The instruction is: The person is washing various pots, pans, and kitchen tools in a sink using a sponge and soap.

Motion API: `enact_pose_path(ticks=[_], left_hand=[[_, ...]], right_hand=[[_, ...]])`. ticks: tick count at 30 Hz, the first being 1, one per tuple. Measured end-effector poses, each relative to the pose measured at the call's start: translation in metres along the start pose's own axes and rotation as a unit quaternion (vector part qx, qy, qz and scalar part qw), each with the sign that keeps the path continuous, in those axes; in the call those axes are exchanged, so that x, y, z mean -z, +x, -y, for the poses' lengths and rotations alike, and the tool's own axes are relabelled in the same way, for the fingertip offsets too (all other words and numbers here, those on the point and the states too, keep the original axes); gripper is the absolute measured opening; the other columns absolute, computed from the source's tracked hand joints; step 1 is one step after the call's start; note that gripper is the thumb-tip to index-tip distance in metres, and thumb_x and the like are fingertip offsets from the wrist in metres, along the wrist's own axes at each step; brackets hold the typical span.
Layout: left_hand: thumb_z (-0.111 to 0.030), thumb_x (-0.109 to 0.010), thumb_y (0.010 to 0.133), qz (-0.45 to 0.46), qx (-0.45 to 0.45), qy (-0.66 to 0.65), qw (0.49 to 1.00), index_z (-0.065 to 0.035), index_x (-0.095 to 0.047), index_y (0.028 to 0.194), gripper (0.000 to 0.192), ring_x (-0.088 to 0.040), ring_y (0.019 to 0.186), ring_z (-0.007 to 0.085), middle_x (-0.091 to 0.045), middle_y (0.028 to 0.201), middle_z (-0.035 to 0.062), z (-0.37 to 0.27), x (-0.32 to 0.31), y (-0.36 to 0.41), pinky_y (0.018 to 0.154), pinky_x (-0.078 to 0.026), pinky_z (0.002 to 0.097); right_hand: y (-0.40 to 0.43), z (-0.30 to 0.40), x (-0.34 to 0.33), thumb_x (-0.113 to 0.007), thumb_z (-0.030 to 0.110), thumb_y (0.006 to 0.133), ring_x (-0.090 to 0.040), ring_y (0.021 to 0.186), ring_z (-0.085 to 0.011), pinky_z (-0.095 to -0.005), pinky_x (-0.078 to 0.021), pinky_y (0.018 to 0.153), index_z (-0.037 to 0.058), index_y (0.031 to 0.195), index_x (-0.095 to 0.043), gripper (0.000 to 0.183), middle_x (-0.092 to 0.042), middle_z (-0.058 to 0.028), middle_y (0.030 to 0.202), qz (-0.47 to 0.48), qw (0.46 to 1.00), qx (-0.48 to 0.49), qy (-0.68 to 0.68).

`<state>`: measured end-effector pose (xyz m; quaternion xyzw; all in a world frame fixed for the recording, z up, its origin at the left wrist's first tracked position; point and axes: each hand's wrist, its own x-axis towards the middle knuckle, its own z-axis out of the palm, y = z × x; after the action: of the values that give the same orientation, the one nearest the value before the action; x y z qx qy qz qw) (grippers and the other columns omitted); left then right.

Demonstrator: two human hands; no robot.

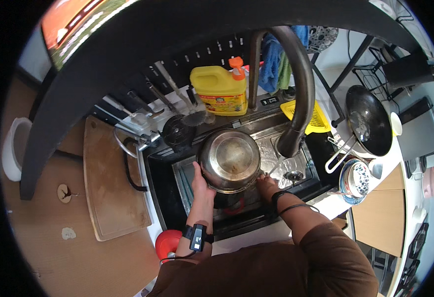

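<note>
A stainless steel bowl (233,156) is held over the sink, its flat base turned up towards me. My left hand (203,185) grips its lower left side, thumb along the outer wall and fingers hidden underneath. At the bowl's lower right rim is my right hand (267,186), with curled fingers; whether they grip the rim or something small is hidden. From the dark metal faucet (289,143) a stream of water (276,166) runs down beside the right fingers. Below lies the black sink (164,193), with water on its metal bottom near the drain (293,175).
A yellow jug (218,91) and a yellow draining tray (319,119) stand behind the sink. At the right are a wok (367,120) and stacked bowls (355,180). A cutting board (113,185) and hanging utensils (142,102) are at the left.
</note>
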<state>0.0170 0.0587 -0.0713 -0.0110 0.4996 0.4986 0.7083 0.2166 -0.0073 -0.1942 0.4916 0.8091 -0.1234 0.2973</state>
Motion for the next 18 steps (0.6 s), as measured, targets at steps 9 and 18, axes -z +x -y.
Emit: enact_pose_path(ticks=[9,18], left_hand=[[-0.049,-0.048,0.085,0.019,0.013,0.04,0.999,-0.0007,-0.046,0.119,0.059,-0.049,0.107,0.0254,-0.047,0.122,0.0112,0.071,-0.033,0.027,0.09,-0.041,0.04],[-0.057,-0.049,0.081,-0.078,0.067,0.031,0.994,-0.0013,-0.043,0.123,0.07,-0.047,0.11,0.0261,-0.045,0.125,0.009,0.138,-0.053,0.034,0.095,-0.036,0.0404]], right_hand=[[-0.057,-0.062,0.013,-0.055,0.026,0.074,-0.059,0.099,-0.026,-0.0384,-0.047,0.08,0.009,0.098,-0.065,0.031,-0.062,-0.0112,0.104,0.129,0.936,-0.21,0.252],[-0.127,-0.088,0.043,-0.06,0.027,0.069,-0.06,0.09,-0.0317,-0.0381,-0.0465,0.079,0.0071,0.095,-0.064,0.033,-0.063,-0.0167,0.093,-0.145,0.672,-0.509,0.518]])
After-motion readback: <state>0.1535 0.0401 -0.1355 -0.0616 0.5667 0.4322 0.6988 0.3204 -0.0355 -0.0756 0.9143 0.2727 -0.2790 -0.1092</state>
